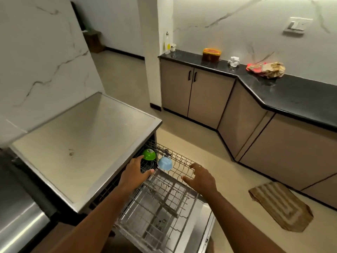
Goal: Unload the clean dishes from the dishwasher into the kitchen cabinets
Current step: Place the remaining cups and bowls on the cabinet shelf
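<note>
The dishwasher stands open under a steel top (82, 143), its door (204, 221) folded down. Its wire racks (180, 163) are pulled out. In the upper rack a green bowl (149, 154) and a light blue bowl (165, 163) sit upside down. My left hand (134, 175) hovers with spread fingers just left of the two bowls, index finger near the green one, holding nothing. My right hand (201, 177) reaches over the rack's right side, fingers loosely bent near the wires; I cannot tell whether they touch. The lower rack (160, 207) looks bare.
Beige base cabinets (200, 95) with black handles run under a black counter (284, 92) at the right. On the counter lie an orange-lidded tub (211, 54), crumpled paper (234, 61) and a bundle of cloth (266, 69). A striped mat (280, 203) lies on the floor.
</note>
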`<action>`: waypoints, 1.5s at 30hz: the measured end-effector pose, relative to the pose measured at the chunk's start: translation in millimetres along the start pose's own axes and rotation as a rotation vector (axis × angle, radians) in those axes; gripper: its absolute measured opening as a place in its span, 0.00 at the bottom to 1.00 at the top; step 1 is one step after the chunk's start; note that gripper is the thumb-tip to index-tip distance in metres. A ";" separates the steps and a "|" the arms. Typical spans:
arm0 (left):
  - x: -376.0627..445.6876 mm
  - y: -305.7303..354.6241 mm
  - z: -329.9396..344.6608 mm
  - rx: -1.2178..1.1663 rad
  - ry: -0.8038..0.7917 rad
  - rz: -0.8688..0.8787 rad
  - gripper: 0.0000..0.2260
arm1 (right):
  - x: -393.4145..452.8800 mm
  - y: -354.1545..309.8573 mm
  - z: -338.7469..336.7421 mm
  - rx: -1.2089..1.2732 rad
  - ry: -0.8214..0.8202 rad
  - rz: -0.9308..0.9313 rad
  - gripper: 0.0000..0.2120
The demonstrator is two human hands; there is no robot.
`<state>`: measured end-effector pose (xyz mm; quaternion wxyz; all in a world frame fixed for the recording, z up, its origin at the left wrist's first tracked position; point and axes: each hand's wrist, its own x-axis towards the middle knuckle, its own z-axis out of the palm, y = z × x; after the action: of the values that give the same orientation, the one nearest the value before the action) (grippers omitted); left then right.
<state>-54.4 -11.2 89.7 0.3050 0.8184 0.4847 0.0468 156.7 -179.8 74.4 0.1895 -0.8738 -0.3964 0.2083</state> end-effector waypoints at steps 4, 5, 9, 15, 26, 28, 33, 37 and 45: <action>37.1 11.3 24.4 -0.090 0.008 -0.119 0.38 | 55.0 17.4 2.7 -0.048 -0.124 -0.040 0.33; 44.9 13.8 29.8 -0.097 0.009 -0.149 0.39 | 67.6 21.2 3.9 -0.059 -0.148 -0.053 0.34; 75.9 20.6 52.4 -0.123 0.025 -0.278 0.38 | 114.6 38.4 11.5 -0.075 -0.233 -0.075 0.35; 148.5 -8.6 109.4 -0.128 -0.019 -0.377 0.37 | 179.6 53.4 73.4 -0.078 -0.317 -0.092 0.29; 280.2 -110.9 214.1 -0.128 0.117 -0.401 0.37 | 267.7 51.8 257.2 -0.033 -0.146 -0.035 0.38; 297.6 -122.4 222.1 -0.130 0.146 -0.378 0.37 | 269.0 54.1 277.5 -0.055 -0.106 -0.045 0.38; 330.3 -137.4 240.5 -0.116 0.144 -0.305 0.40 | 270.1 59.7 312.1 -0.018 -0.079 0.028 0.41; 345.8 -147.5 247.1 -0.028 0.176 -0.327 0.42 | 277.6 55.4 329.9 0.074 -0.023 0.024 0.42; 347.7 -155.4 246.8 -0.182 0.286 -0.261 0.35 | 278.3 57.7 334.6 0.183 0.019 0.003 0.39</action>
<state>101.4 216.0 -271.0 0.3090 0.7029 0.6188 0.1662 186.7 55.0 -295.3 0.2718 -0.8553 -0.3729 0.2357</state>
